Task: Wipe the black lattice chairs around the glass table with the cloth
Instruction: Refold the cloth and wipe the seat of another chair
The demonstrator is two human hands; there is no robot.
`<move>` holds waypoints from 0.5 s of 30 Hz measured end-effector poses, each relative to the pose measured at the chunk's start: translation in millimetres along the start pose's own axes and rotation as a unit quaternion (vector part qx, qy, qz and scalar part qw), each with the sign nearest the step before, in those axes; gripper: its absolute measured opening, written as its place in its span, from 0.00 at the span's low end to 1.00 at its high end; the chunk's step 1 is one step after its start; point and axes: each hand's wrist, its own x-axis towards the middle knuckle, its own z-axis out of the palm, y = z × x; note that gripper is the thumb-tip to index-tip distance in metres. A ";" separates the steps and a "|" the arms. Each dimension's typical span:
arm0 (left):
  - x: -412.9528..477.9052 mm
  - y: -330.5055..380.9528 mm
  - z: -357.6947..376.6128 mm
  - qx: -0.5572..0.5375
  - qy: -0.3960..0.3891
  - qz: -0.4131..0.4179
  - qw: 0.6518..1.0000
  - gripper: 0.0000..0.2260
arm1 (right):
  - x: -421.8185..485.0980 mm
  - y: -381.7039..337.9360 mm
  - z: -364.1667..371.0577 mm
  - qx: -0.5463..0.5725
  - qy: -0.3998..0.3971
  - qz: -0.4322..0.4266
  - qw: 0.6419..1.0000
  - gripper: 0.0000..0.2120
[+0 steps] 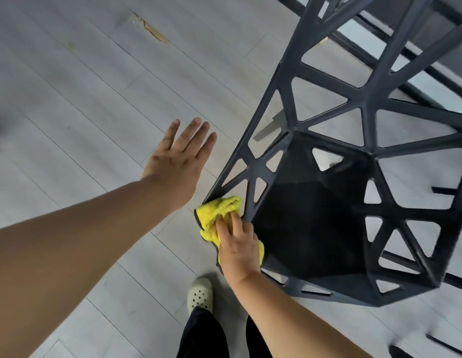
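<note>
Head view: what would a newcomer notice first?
The black lattice chair fills the right half of the view. At its near left corner the right hand grips a bright yellow cloth against the frame. The left hand hovers open over the grey floor, left of the chair.

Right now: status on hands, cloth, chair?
Right hand grips crumpled yellow cloth against corner of black lattice chair. Left hand open, clear of chair. Nothing blocking the cloth.
</note>
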 end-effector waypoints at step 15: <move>22.5 24.1 -19.5 -0.029 0.010 -0.013 0.999 0.34 | 98.9 34.5 -72.2 0.326 0.154 0.108 0.926 0.31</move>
